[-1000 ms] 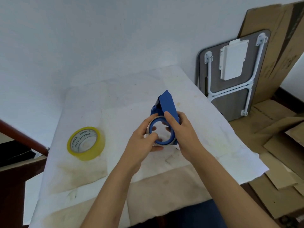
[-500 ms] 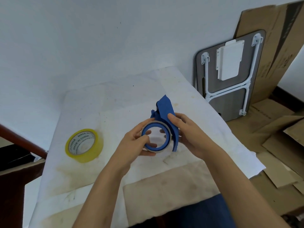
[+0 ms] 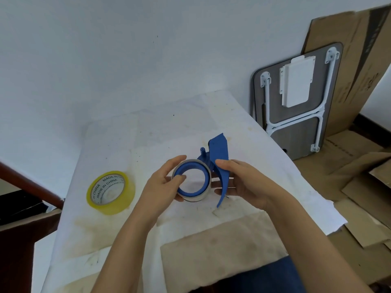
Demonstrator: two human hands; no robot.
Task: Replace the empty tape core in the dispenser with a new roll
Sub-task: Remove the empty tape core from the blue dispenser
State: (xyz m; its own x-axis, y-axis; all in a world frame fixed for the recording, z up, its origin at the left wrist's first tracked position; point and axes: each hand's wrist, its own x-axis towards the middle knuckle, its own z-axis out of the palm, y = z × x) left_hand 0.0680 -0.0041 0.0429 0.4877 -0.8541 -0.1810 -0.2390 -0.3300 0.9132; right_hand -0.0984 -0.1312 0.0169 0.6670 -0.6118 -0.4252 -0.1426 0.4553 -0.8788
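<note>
A blue plastic tape dispenser (image 3: 220, 157) is held above the middle of the table. My right hand (image 3: 243, 182) grips its curved blue handle from the right side. A thin grey empty core (image 3: 208, 182) sits around the dispenser's blue ring. My left hand (image 3: 163, 185) pinches that ring and core, thumb inside the hole and fingers over the outer rim. A full roll of yellowish clear tape (image 3: 111, 192), printed "MADE IN CHINA" on its inner core, lies flat on the table to the left, apart from both hands.
White stained paper covers the table (image 3: 148, 132), with a brown cardboard patch (image 3: 222, 250) near me. A folded small table (image 3: 296, 98) and cardboard sheets (image 3: 349, 81) lean on the wall at right. A dark wooden rail (image 3: 27, 182) runs at left.
The dispenser has turned so its ring faces me more openly and the handle points right. My left thumb now hooks inside the ring; my right hand has shifted out along the handle.
</note>
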